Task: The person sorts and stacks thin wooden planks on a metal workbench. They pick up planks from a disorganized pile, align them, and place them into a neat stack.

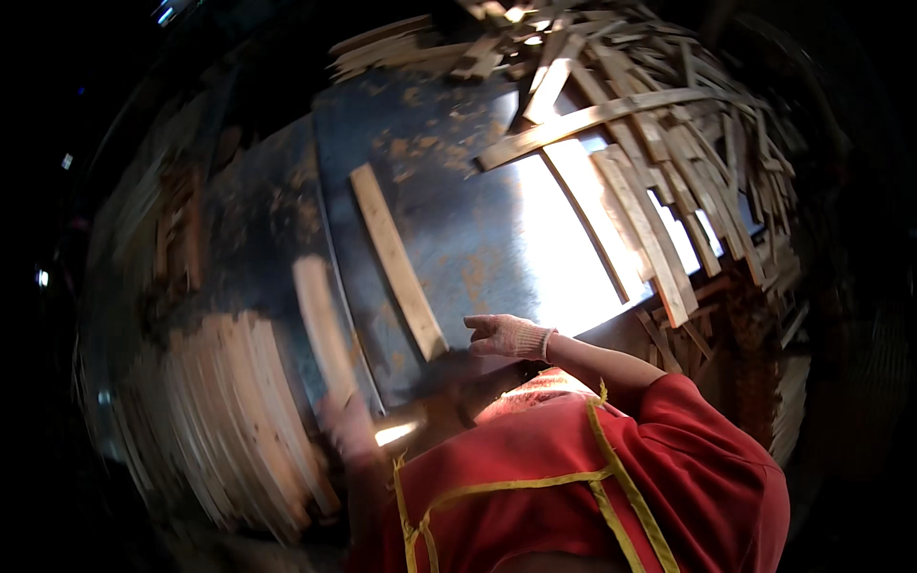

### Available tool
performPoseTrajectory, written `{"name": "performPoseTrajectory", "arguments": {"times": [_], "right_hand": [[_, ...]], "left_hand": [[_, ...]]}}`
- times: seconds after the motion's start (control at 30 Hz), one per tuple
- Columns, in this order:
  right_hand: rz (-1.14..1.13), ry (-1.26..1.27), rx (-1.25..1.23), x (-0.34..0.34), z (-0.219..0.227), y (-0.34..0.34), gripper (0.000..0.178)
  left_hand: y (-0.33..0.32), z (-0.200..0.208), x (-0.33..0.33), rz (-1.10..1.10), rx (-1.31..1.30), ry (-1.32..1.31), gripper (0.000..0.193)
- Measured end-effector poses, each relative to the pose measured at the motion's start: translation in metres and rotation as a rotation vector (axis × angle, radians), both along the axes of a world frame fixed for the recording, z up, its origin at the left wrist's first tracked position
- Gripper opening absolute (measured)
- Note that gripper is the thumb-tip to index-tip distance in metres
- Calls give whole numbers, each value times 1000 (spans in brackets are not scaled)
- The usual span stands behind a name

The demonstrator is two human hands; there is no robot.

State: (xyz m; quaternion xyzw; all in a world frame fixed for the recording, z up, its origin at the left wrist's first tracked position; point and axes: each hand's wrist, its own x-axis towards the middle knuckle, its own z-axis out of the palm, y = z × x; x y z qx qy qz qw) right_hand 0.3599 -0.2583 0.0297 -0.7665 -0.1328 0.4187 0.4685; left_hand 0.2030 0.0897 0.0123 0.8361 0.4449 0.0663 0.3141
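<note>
My left hand (350, 427), smeared by motion, is at the near end of a pale wooden slat (323, 315) and appears to grip it; the slat is blurred too. My right hand (506, 337), in a light knitted glove, is over the near edge of the dark metal table (444, 215). Its fingers point left, apart, and hold nothing that I can see. Just left of it another wooden slat (399, 263) lies on the tabletop, its near end close to my fingers.
At the left, several slats lie side by side in a row (224, 415). A jumbled heap of wooden strips (659, 124) covers the far right, and one long strip (583, 126) reaches out over the table. Bright glare lies on the metal there. A seam (334, 248) divides the tabletop.
</note>
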Motion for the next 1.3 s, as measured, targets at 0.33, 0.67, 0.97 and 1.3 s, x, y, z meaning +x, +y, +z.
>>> {"name": "performPoseTrajectory", "arguments": {"times": [0.33,0.67,0.97,1.3], "right_hand": [[-937,-594,-486,124,-37,-300,74],[-747,-355,-579,154,-26,-270,100],[-1074,167,401,126,-68,-50,38],[-545,386,477,26,-45,77,19]], "left_hand": [[75,-23,10,-490,808,376,90],[-144,-19,205,-523,401,492,100],[-116,-30,158,-580,299,356,92],[-35,-4,-13,-105,-995,-257,76]]}}
